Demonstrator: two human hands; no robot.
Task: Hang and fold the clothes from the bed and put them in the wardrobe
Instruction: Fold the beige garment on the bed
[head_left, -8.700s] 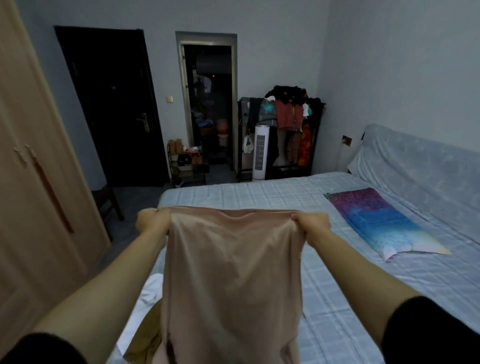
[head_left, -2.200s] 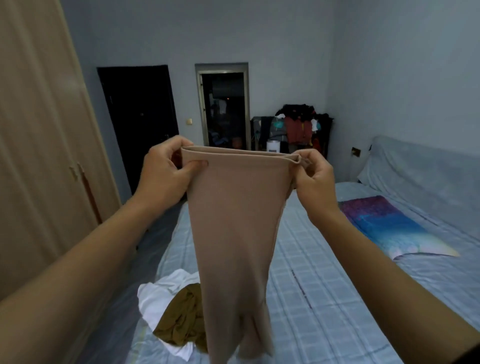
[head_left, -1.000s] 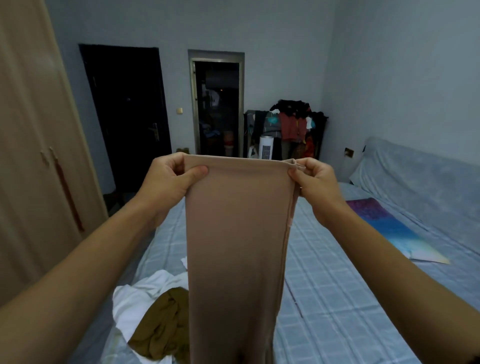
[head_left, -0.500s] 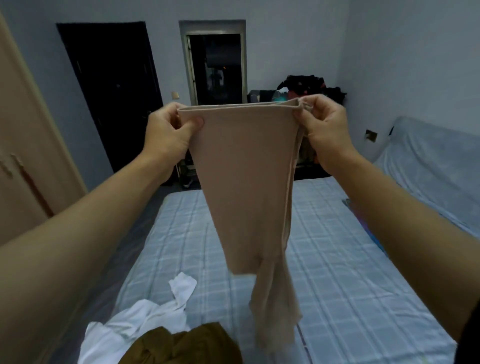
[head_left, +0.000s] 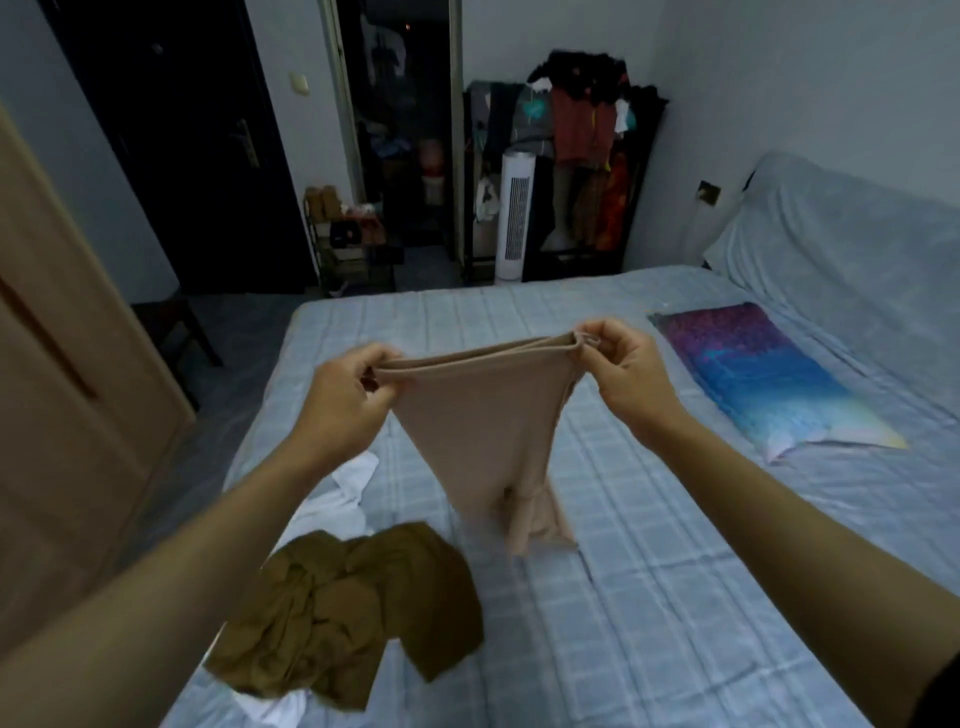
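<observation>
Left hand (head_left: 343, 400) and right hand (head_left: 626, 371) pinch top corners of beige garment (head_left: 483, 415); hem touching bed (head_left: 649, 597) mid-width; risk: folded layers slipping apart, bunching when laid.

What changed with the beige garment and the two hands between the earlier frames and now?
The beige garment, first held spread wide, was doubled into a narrow strip, lifted high, and has now come down so its lower end touches the bed. The left hand and right hand still pinch its top corners. The olive garment and white garment stay heaped on the bed, and the colourful pillow is unmoved.
</observation>
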